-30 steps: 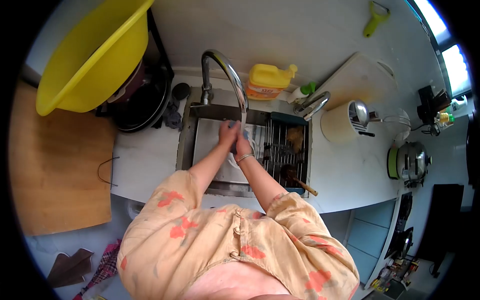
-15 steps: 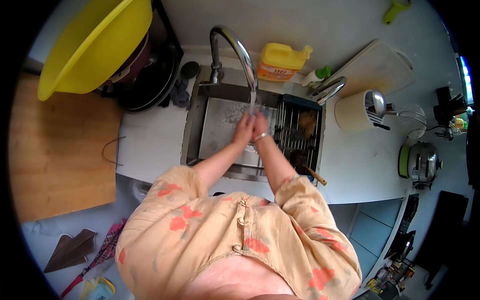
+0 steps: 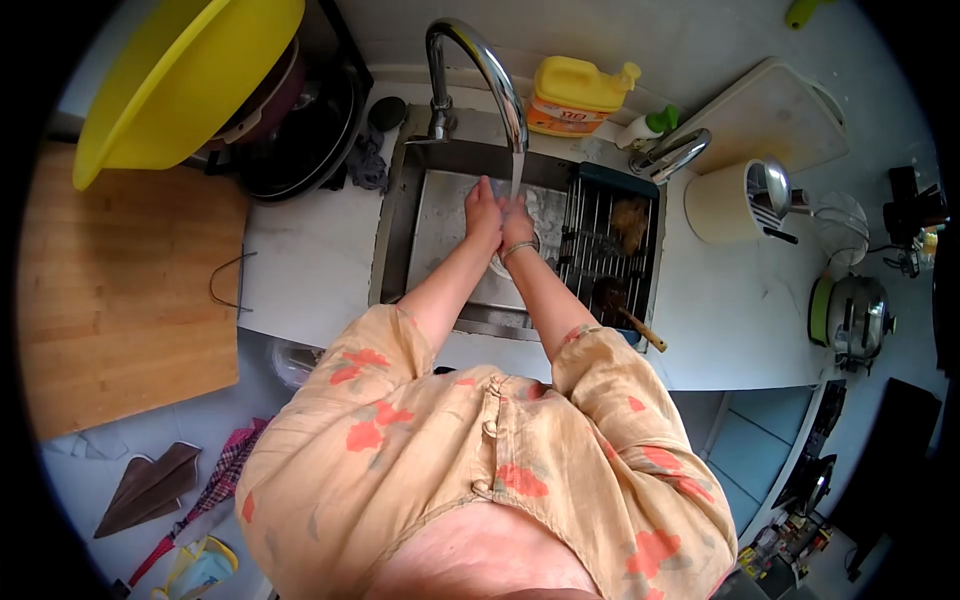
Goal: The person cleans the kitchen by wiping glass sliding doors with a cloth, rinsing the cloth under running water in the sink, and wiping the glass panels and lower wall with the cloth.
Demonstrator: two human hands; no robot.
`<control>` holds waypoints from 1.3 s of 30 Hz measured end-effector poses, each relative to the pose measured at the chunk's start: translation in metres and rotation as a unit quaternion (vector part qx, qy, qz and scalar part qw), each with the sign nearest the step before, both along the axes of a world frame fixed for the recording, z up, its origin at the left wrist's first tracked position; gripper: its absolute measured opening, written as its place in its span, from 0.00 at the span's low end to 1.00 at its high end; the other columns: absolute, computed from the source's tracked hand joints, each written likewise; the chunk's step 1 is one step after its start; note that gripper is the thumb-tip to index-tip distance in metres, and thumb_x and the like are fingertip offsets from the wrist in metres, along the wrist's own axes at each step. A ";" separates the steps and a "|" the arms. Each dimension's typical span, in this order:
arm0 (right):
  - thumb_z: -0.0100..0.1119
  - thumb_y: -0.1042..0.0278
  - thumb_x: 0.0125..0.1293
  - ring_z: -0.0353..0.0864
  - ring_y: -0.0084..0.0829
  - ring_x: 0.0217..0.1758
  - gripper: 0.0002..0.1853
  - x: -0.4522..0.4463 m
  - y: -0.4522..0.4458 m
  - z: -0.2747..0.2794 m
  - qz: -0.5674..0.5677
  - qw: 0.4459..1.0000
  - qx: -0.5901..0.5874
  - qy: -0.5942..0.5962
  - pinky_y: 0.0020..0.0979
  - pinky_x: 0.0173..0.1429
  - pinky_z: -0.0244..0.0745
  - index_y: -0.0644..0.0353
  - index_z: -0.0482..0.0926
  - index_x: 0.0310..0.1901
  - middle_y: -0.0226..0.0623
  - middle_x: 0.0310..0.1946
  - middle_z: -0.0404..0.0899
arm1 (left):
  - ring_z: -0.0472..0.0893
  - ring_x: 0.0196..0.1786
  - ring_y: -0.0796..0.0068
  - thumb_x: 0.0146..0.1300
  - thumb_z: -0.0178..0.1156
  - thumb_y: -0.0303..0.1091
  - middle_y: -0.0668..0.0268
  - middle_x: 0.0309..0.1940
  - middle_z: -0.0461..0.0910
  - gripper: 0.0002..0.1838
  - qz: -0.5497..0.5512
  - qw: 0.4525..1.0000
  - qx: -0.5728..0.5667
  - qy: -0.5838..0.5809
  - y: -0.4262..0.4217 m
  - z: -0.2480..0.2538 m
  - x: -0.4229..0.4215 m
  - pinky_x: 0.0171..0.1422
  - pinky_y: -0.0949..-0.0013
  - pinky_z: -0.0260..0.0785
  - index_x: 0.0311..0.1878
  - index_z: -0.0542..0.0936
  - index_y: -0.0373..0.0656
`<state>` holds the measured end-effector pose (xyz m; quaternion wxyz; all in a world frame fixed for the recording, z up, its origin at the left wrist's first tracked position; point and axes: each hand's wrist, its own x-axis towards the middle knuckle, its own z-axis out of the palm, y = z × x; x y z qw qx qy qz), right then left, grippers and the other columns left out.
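The left hand point(image 3: 483, 212) and the right hand point(image 3: 517, 222) are meeting over the sink point(image 3: 392, 230), their inner sides close together; the left fingers are pointing toward the sink's far side, while the right fingers are lying in the running water point(image 3: 517, 172), blurred; whether either hand is gripping anything between them, I cannot tell. The water is falling into the sink from the tap point(image 3: 480, 45), which is arching over its far edge; a bracelet point(image 3: 521, 245) is circling the right wrist. A rack point(image 3: 617, 180) is spanning the sink's right side, bearing a brown lump point(image 3: 630, 222) and a wooden-handled tool point(image 3: 645, 330); a yellow bottle point(image 3: 575, 95) is standing behind the sink; a utensil holder point(image 3: 718, 205) is sitting to its right; a grey cloth point(image 3: 370, 165) is lying just to its left, near a black pan point(image 3: 300, 140).
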<state>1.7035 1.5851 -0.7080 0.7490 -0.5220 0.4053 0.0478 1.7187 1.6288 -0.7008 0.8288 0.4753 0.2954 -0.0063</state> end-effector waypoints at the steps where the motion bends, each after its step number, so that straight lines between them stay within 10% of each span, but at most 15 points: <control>1: 0.42 0.48 0.67 0.81 0.42 0.40 0.28 -0.001 -0.001 0.004 0.020 0.998 -0.052 0.025 0.37 0.44 0.73 0.70 0.80 0.39 0.51 0.38 0.81 | 0.70 0.23 0.77 0.69 0.49 0.48 0.69 0.25 0.72 0.18 -0.002 1.000 0.000 0.000 0.003 -0.007 0.002 0.30 0.73 0.67 0.38 0.73 0.41; 7: 0.47 0.50 0.66 0.80 0.52 0.43 0.26 -0.010 -0.018 0.010 0.177 0.923 -0.335 -0.066 0.42 0.43 0.72 0.73 0.78 0.38 0.59 0.34 0.79 | 0.75 0.28 0.78 0.63 0.58 0.48 0.68 0.29 0.76 0.15 -0.052 0.994 -0.089 -0.025 0.021 -0.014 0.003 0.31 0.75 0.68 0.36 0.74 0.45; 9: 0.50 0.51 0.65 0.81 0.50 0.42 0.25 0.000 -0.032 0.003 0.155 0.940 -0.301 -0.050 0.41 0.44 0.72 0.73 0.79 0.38 0.58 0.33 0.80 | 0.77 0.29 0.77 0.60 0.62 0.46 0.68 0.29 0.78 0.13 -0.281 0.959 -0.010 0.042 0.038 -0.007 -0.006 0.32 0.75 0.69 0.34 0.77 0.46; 15: 0.56 0.55 0.65 0.81 0.38 0.33 0.21 0.022 -0.075 -0.025 0.062 0.995 -0.065 -0.037 0.36 0.38 0.75 0.67 0.75 0.49 0.41 0.40 0.81 | 0.79 0.30 0.78 0.60 0.62 0.42 0.70 0.26 0.79 0.11 -0.218 0.972 0.057 0.066 0.115 -0.068 0.011 0.36 0.72 0.73 0.40 0.79 0.46; 21: 0.54 0.70 0.64 0.81 0.31 0.31 0.09 0.014 -0.059 0.024 0.232 0.971 0.057 -0.003 0.35 0.31 0.76 0.60 0.75 0.45 0.35 0.33 0.80 | 0.77 0.51 0.63 0.66 0.56 0.39 0.57 0.50 0.74 0.19 -0.174 0.981 0.037 0.079 0.124 -0.029 0.034 0.55 0.61 0.71 0.56 0.69 0.41; 28: 0.56 0.66 0.63 0.79 0.31 0.25 0.09 0.022 -0.063 -0.024 0.310 0.940 -0.110 -0.086 0.29 0.24 0.70 0.65 0.78 0.37 0.37 0.28 0.80 | 0.67 0.62 0.52 0.65 0.51 0.28 0.48 0.59 0.63 0.19 -0.019 0.984 -0.175 -0.037 0.137 0.013 0.083 0.66 0.54 0.63 0.55 0.64 0.28; 31: 0.56 0.63 0.63 0.80 0.32 0.27 0.12 0.015 -0.062 0.004 0.446 0.826 -0.335 -0.078 0.30 0.26 0.71 0.67 0.77 0.36 0.40 0.28 0.79 | 0.60 0.67 0.52 0.65 0.52 0.32 0.44 0.63 0.58 0.33 -0.070 0.991 -0.109 -0.031 0.143 0.024 0.094 0.65 0.59 0.65 0.65 0.50 0.22; 37: 0.58 0.56 0.63 0.80 0.31 0.30 0.18 -0.005 -0.044 0.061 0.225 0.971 -0.037 -0.072 0.32 0.27 0.75 0.68 0.76 0.39 0.41 0.31 0.78 | 0.53 0.72 0.61 0.52 0.54 0.72 0.61 0.67 0.60 0.49 -0.207 0.976 0.011 0.064 0.080 -0.001 0.010 0.67 0.35 0.41 0.70 0.56 0.51; 39: 0.58 0.53 0.62 0.80 0.31 0.30 0.20 -0.009 -0.043 0.060 0.232 0.967 0.039 -0.094 0.32 0.27 0.76 0.66 0.76 0.41 0.38 0.32 0.78 | 0.67 0.62 0.65 0.54 0.59 0.65 0.62 0.56 0.72 0.41 -0.237 0.953 -0.155 0.112 0.053 0.011 -0.026 0.61 0.42 0.56 0.64 0.65 0.47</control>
